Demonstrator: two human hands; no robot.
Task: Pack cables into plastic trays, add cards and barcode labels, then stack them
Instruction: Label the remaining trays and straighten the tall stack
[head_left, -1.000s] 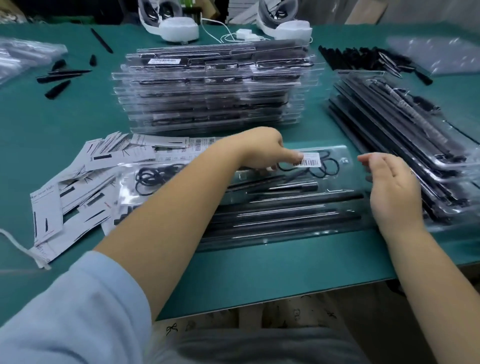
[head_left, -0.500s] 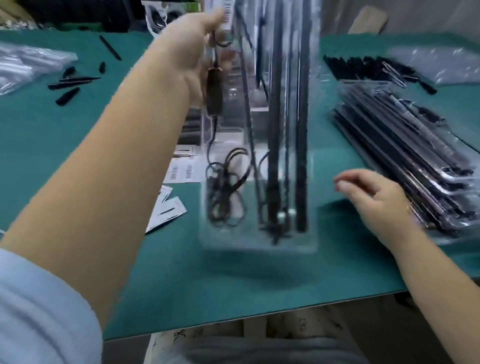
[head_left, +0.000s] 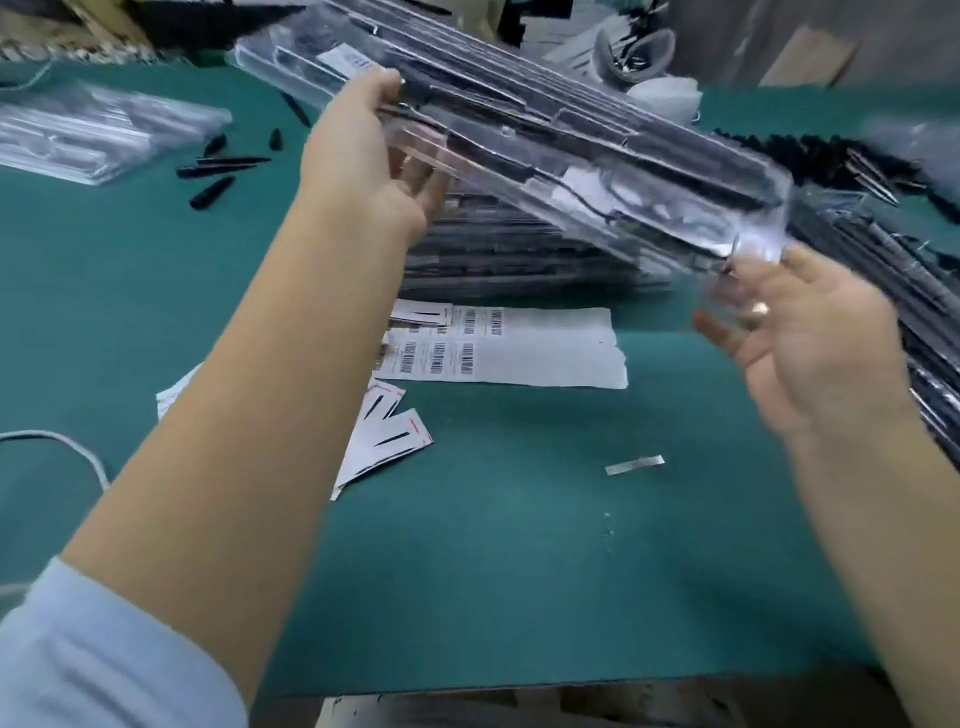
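A long clear plastic tray (head_left: 545, 130) packed with black rods and a coiled cable hangs in the air, tilted down to the right, a barcode label (head_left: 345, 61) near its upper left end. My left hand (head_left: 374, 156) grips the tray near that end, thumb on top and fingers underneath. My right hand (head_left: 800, 338) holds the lower right end with its fingers curled under the edge. Below the tray lies the stack of packed trays (head_left: 519, 249), mostly hidden and blurred. A sheet of barcode labels (head_left: 498, 345) and white cards (head_left: 387, 441) lie on the green mat.
Another pile of trays (head_left: 924, 312) runs along the right edge. Clear bags (head_left: 93, 135) and loose black tips (head_left: 218, 171) lie at the far left. A small strip of label backing (head_left: 635, 464) sits on the green mat (head_left: 519, 571). A white cord (head_left: 62, 441) crosses the left side.
The tray was lifted off the mat by my left hand, swung upright, and is now held across in the air by both hands above the stack.
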